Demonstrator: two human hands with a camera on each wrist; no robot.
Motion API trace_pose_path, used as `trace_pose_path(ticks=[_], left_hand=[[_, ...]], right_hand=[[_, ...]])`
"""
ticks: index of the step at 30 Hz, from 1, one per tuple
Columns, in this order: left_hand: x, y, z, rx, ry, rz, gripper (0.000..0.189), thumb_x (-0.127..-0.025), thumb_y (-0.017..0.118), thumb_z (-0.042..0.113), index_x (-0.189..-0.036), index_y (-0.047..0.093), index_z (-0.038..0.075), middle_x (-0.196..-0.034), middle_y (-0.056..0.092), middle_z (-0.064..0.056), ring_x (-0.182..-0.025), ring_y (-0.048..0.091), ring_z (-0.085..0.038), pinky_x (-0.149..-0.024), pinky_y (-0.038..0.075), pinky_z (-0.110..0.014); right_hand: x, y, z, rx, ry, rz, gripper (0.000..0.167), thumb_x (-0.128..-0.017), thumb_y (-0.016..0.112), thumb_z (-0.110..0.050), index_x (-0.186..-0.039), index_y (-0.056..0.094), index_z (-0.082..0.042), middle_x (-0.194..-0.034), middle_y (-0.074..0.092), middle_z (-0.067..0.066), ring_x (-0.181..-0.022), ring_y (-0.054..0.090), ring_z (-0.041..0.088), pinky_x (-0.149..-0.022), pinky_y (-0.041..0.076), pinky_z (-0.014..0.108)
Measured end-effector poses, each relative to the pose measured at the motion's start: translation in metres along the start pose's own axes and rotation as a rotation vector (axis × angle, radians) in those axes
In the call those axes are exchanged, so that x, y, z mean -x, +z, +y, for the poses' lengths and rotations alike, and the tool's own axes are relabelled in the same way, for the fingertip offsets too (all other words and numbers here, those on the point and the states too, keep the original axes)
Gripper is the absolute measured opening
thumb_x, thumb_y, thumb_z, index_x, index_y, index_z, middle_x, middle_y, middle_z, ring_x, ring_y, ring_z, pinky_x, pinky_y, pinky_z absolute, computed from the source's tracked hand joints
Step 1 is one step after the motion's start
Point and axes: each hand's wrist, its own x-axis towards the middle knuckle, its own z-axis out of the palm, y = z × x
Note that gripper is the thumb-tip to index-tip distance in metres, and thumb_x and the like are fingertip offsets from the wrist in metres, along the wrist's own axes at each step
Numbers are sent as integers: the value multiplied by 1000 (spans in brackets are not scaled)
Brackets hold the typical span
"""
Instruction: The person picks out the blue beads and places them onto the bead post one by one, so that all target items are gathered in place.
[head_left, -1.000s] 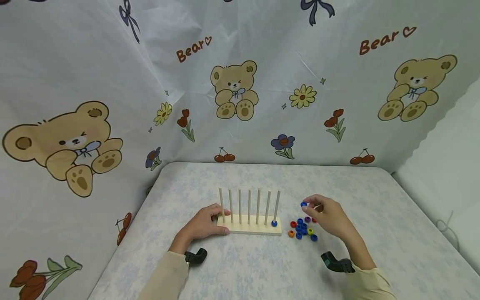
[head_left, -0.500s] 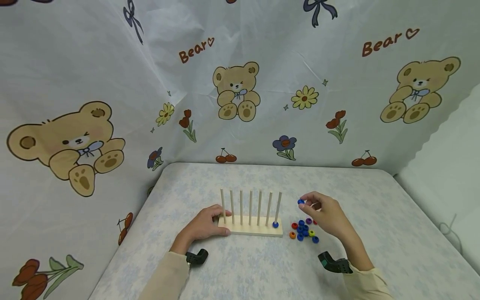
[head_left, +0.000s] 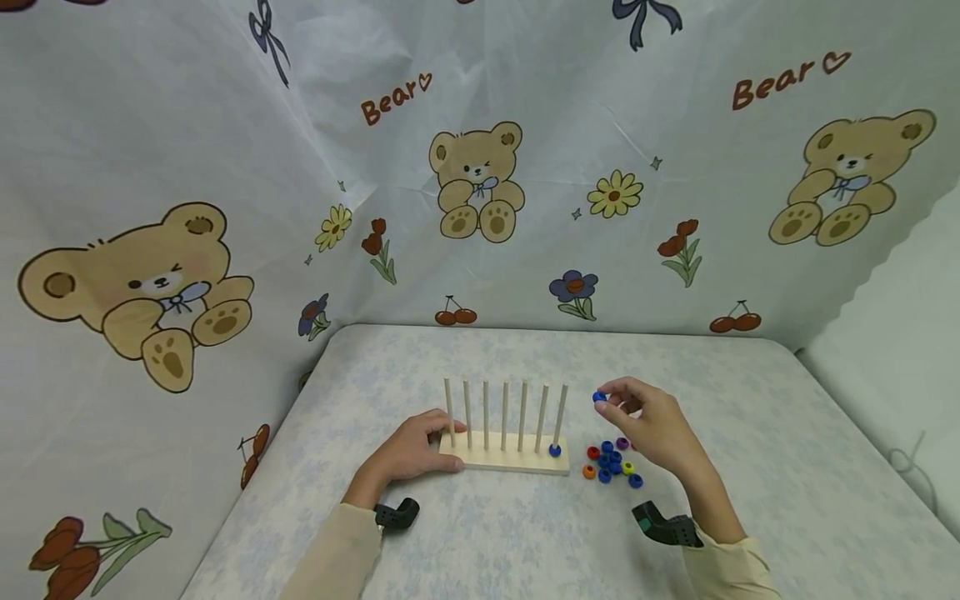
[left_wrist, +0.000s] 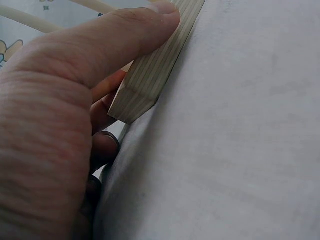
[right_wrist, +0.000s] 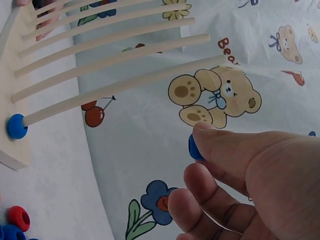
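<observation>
My left hand [head_left: 411, 447] grips the left end of a wooden peg rack [head_left: 495, 457], thumb along its front edge and fingers behind it. Several upright pegs stand in the rack's base. At the foot of the rightmost peg sits one blue bead [head_left: 555, 451]. My right hand [head_left: 654, 421] pinches another blue bead [right_wrist: 194, 148] between thumb and fingertips. That bead is raised, to the right of the rightmost peg and apart from it. Below the right hand lies a pile of loose beads [head_left: 615, 467], mostly blue, with red, orange, yellow and purple ones.
The rack and beads rest on a pale patterned tabletop [head_left: 510, 542]. Behind it hangs a white cloth [head_left: 547, 100] printed with bears and flowers. A white wall [head_left: 892, 375] borders the table on the right, with a thin cord [head_left: 917, 475] near it.
My right hand has moved slightly left and up with the blue bead, closer to the rightmost peg. The left hand keeps its grip on the rack. The head view has shifted a little.
</observation>
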Motion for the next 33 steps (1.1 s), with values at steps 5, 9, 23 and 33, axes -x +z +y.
trace_pose_path(ticks=[5, 9, 23, 33], left_hand=[[-2, 1, -2, 3, -13, -9, 52, -72, 85, 57, -119, 67, 42, -114, 62, 19, -94, 53, -10, -84, 44, -27], [-3, 2, -2, 19, -33, -12, 52, -70, 87, 57, -117, 67, 45, -115, 61, 21, -101, 55, -9, -91, 45, -29], [-1, 1, -4, 3, -39, -2, 53, -70, 85, 60, -117, 66, 45, -118, 61, 22, -105, 57, -7, -95, 47, -33], [-1, 1, -2, 12, -35, 0, 51, -70, 86, 58, -116, 67, 44, -114, 61, 20, -99, 56, -10, -89, 47, -31]], right_hand=[[-2, -2, -2, -1, -14, 13, 30, -97, 68, -33, -118, 67, -11, -93, 63, 7, -73, 58, 18, -48, 49, 27], [-4, -2, -2, 7, -35, 31, 31, -97, 68, -34, -118, 68, -12, -93, 64, 6, -79, 59, 20, -49, 49, 28], [-6, -3, -8, 4, -53, 95, 29, -96, 69, -30, -117, 68, -10, -91, 66, 5, -89, 64, 22, -59, 48, 25], [-6, 6, -15, -3, -69, 159, 28, -96, 69, -30, -117, 68, -11, -101, 70, 8, -87, 67, 23, -67, 52, 24]])
